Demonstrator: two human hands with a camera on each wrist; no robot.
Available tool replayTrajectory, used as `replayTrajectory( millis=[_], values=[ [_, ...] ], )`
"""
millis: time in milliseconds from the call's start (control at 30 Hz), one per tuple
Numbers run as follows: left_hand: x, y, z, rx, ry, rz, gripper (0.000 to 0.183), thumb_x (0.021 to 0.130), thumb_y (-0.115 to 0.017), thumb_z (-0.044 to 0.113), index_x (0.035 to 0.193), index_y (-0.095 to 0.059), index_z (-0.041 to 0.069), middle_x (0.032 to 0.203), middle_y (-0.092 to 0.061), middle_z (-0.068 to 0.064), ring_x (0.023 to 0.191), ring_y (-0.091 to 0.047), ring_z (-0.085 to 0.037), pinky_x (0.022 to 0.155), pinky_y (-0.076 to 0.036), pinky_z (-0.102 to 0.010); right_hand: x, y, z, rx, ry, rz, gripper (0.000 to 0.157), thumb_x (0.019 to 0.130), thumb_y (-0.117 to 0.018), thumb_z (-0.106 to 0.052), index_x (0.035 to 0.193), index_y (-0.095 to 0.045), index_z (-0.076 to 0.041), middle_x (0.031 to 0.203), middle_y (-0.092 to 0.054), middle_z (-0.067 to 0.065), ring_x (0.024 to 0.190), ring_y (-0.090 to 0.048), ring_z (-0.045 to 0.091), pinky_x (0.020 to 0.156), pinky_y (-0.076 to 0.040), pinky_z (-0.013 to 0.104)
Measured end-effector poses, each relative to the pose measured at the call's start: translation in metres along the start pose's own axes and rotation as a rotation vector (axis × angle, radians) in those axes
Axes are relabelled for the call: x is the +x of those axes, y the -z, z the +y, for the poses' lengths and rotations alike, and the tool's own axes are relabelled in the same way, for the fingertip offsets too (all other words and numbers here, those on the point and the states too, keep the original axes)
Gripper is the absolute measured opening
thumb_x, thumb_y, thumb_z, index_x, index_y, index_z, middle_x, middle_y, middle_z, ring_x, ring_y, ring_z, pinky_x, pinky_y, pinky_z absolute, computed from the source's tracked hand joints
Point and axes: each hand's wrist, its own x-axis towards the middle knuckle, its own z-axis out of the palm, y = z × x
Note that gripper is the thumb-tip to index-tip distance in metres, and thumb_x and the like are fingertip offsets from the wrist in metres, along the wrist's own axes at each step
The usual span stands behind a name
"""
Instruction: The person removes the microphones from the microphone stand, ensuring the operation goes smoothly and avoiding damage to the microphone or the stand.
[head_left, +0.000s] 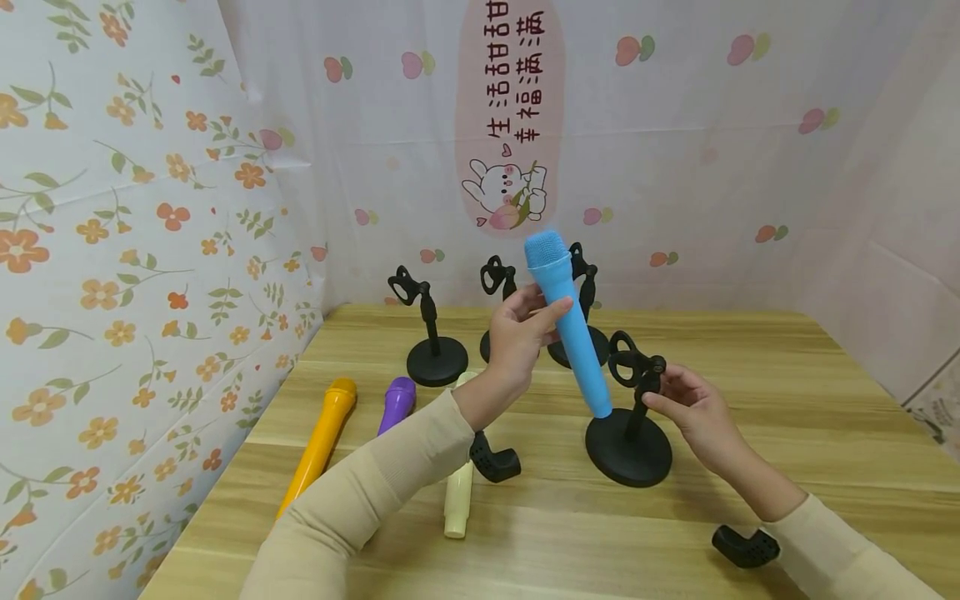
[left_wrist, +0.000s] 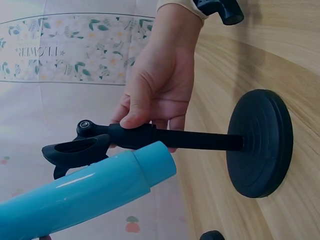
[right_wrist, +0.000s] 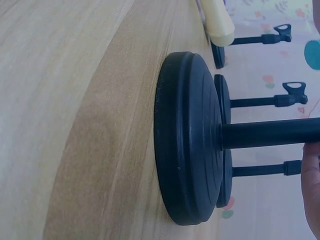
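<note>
My left hand point(head_left: 516, 340) grips a light blue microphone point(head_left: 576, 333) near its upper part, thumb across the front. The microphone is tilted, its mesh head up and its tail end close to the clip of a black desktop microphone stand point(head_left: 628, 454). That stand's post is held by my right hand point(head_left: 697, 417), just below the clip joint. In the left wrist view the blue microphone point(left_wrist: 95, 192) lies alongside the stand's clip point(left_wrist: 77, 151), not inside its ring. The right wrist view shows the stand's round base point(right_wrist: 187, 140) on the tabletop.
Three more black stands, one of them a left stand point(head_left: 437, 362), stand at the table's back. An orange microphone point(head_left: 318, 442), a purple microphone point(head_left: 398, 400) and a cream microphone point(head_left: 458, 500) lie left. Black curved pieces lie near the cream microphone point(head_left: 496, 462) and right sleeve point(head_left: 840, 546).
</note>
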Motion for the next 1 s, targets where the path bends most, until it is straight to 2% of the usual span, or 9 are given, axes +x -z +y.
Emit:
replayTrajectory(
  millis=[433, 733, 900, 1000],
  values=[
    [-0.002, 0.007, -0.003, 0.027, 0.054, -0.014, 0.036, 0.084, -0.078, 0.014, 0.117, -0.067, 0.005, 0.102, -0.067, -0.009, 0.092, -0.067, -0.024, 0.074, -0.057, -0.041, 0.000, 0.001, -0.004, 0.044, -0.008, -0.031, 0.032, 0.090, -0.064, 0.006, 0.112, -0.067, -0.017, 0.099, -0.065, -0.006, 0.088, -0.060, 0.006, 0.080, -0.051, 0.017],
    [-0.006, 0.014, -0.007, 0.111, 0.158, -0.025, 0.036, 0.084, -0.079, 0.019, 0.115, -0.067, 0.006, 0.101, -0.066, -0.008, 0.092, -0.066, -0.023, 0.074, -0.057, -0.042, 0.000, -0.001, -0.002, 0.078, -0.001, -0.024, 0.032, 0.089, -0.063, 0.009, 0.110, -0.068, -0.015, 0.096, -0.065, -0.004, 0.086, -0.060, 0.007, 0.079, -0.052, 0.018],
    [-0.008, 0.017, -0.011, 0.133, 0.222, -0.023, 0.035, 0.083, -0.080, 0.019, 0.113, -0.067, 0.006, 0.100, -0.065, -0.008, 0.090, -0.066, -0.021, 0.075, -0.057, -0.043, -0.001, -0.001, -0.003, 0.073, -0.007, -0.023, 0.032, 0.089, -0.064, 0.009, 0.110, -0.068, -0.015, 0.096, -0.065, -0.003, 0.086, -0.060, 0.008, 0.078, -0.052, 0.018],
    [-0.009, 0.019, -0.014, 0.135, 0.236, -0.031, 0.035, 0.083, -0.079, 0.018, 0.113, -0.067, 0.006, 0.100, -0.064, -0.008, 0.089, -0.066, -0.021, 0.076, -0.057, -0.045, -0.001, 0.000, -0.004, 0.075, -0.013, -0.021, 0.032, 0.089, -0.064, 0.008, 0.110, -0.068, -0.016, 0.095, -0.065, -0.003, 0.085, -0.060, 0.008, 0.078, -0.052, 0.018]
  ],
)
